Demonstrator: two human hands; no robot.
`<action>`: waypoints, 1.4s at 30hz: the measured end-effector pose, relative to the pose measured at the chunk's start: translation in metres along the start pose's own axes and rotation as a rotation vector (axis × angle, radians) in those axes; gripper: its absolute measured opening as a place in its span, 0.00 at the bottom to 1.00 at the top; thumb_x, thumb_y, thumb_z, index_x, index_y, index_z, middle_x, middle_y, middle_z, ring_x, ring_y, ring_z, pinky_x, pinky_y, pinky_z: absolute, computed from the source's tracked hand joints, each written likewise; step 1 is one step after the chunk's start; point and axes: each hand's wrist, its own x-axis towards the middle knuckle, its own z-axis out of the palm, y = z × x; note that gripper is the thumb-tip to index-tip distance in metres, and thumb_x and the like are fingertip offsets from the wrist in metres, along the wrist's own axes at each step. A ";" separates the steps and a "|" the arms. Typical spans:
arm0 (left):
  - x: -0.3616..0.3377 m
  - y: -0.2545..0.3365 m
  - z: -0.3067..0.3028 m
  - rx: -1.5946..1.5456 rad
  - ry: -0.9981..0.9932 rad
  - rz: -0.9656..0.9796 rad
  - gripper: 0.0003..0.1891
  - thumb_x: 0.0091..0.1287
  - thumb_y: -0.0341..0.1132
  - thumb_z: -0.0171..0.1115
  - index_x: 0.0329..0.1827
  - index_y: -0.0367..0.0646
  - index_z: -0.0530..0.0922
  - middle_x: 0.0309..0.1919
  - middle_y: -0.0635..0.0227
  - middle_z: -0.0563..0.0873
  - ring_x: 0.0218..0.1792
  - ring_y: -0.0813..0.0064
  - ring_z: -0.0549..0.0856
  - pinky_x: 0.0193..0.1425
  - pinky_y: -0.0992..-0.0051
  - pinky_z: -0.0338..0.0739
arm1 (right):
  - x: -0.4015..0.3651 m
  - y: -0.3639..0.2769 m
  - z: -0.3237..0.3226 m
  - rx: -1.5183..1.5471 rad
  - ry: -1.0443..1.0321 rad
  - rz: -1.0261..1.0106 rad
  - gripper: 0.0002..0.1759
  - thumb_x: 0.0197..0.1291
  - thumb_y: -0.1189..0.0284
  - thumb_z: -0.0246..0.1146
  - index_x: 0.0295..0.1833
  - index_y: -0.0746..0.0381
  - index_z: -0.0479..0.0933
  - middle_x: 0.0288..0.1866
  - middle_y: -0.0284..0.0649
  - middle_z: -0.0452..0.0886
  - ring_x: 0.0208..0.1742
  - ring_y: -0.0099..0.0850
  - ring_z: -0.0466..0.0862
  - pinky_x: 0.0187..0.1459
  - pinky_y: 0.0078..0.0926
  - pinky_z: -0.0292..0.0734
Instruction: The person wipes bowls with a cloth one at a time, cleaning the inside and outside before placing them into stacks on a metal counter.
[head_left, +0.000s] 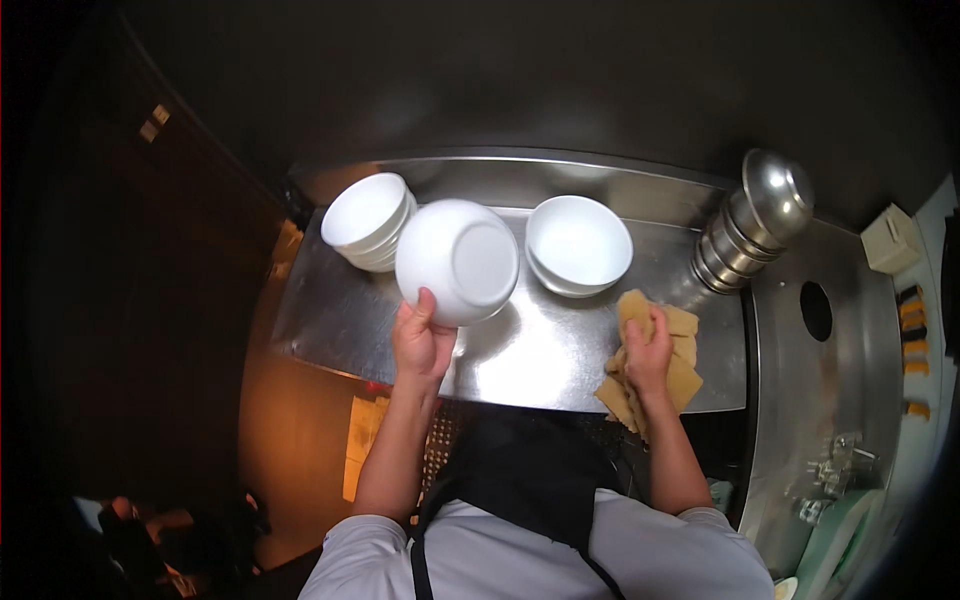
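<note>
My left hand [423, 340] grips a white bowl [458, 262] by its rim, thumb on the outside, with the bowl's base turned up toward me. My right hand [648, 350] is closed on a tan cloth [683, 375] near the counter's front edge. To the left of the held bowl stands a stack of white bowls [368, 215]. More white bowls, stacked upright [579, 243], sit between my two hands, farther back on the steel counter [330, 310].
A tall stack of metal bowls [750, 225] stands at the counter's back right. Beyond it are a steel surface with a dark round hole [815, 311] and a white box [890, 240]. Part of another person [190, 535] shows at the lower left.
</note>
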 end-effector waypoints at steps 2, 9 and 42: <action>-0.013 -0.009 -0.024 0.023 0.126 -0.007 0.29 0.76 0.38 0.62 0.75 0.36 0.65 0.69 0.59 0.76 0.69 0.61 0.76 0.76 0.58 0.67 | -0.018 -0.004 0.030 0.048 -0.223 -0.046 0.22 0.66 0.67 0.68 0.60 0.69 0.77 0.52 0.52 0.85 0.54 0.41 0.85 0.57 0.35 0.78; -0.037 -0.037 -0.056 0.122 0.270 0.041 0.21 0.73 0.34 0.66 0.65 0.33 0.75 0.59 0.60 0.84 0.60 0.68 0.82 0.68 0.66 0.74 | -0.031 -0.075 0.135 0.116 -0.303 -0.416 0.21 0.64 0.72 0.69 0.61 0.68 0.79 0.51 0.50 0.86 0.49 0.40 0.86 0.53 0.33 0.79; -0.024 -0.024 -0.073 0.529 0.116 0.113 0.21 0.63 0.32 0.77 0.57 0.34 0.81 0.48 0.67 0.88 0.46 0.77 0.85 0.53 0.74 0.81 | 0.005 -0.055 0.204 0.091 -0.450 0.006 0.27 0.75 0.62 0.52 0.72 0.67 0.69 0.50 0.61 0.82 0.54 0.54 0.83 0.57 0.45 0.74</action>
